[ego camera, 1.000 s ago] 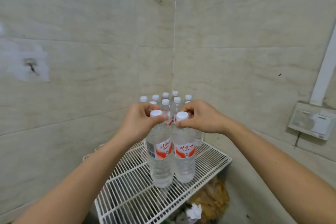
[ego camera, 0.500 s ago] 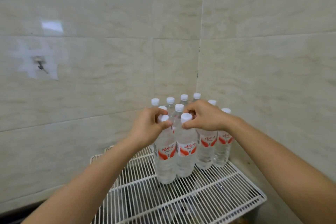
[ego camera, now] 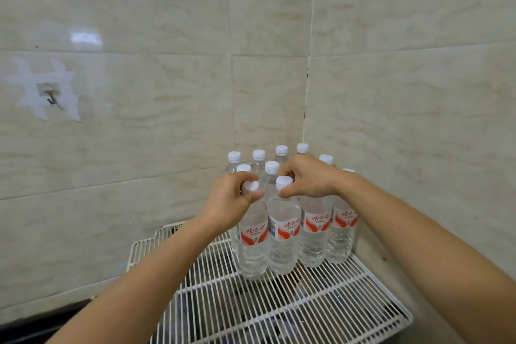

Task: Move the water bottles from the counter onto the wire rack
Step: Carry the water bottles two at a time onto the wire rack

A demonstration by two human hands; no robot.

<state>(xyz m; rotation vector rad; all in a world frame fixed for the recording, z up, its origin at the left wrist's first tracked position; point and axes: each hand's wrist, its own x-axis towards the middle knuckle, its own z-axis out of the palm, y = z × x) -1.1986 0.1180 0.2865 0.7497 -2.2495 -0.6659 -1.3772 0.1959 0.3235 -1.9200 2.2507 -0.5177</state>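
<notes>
Your left hand [ego camera: 231,204] is curled round the neck and white cap of the left bottle [ego camera: 252,244], with the thumb pressed against the near side of the neck. Your right hand [ego camera: 307,180] pinches the white cap of the right bottle [ego camera: 283,234] between thumb and fingertips (the rest of the fingers arch over the top).

Both bottles are clear plastic and ribbed in the lower half. They are filled with water, and each wears a white label with red swooshes and red lettering. They stand upright and touch side by side, their bases on the wires of the wire rack [ego camera: 279,313] near its far end.

The other bottles [ego camera: 315,232] are of the same kind and stand packed behind and to the right of your pair. They fill the far right corner where the two tiled walls meet. Two of them stand in a line to the right of your right bottle, and farther back only white caps show above your hands.

The rack is white, with thin parallel bars, and its near part is bare. On the beige tiled wall [ego camera: 167,92] to the far left, a small hook [ego camera: 51,98] sits on a patch of pale tape.
</notes>
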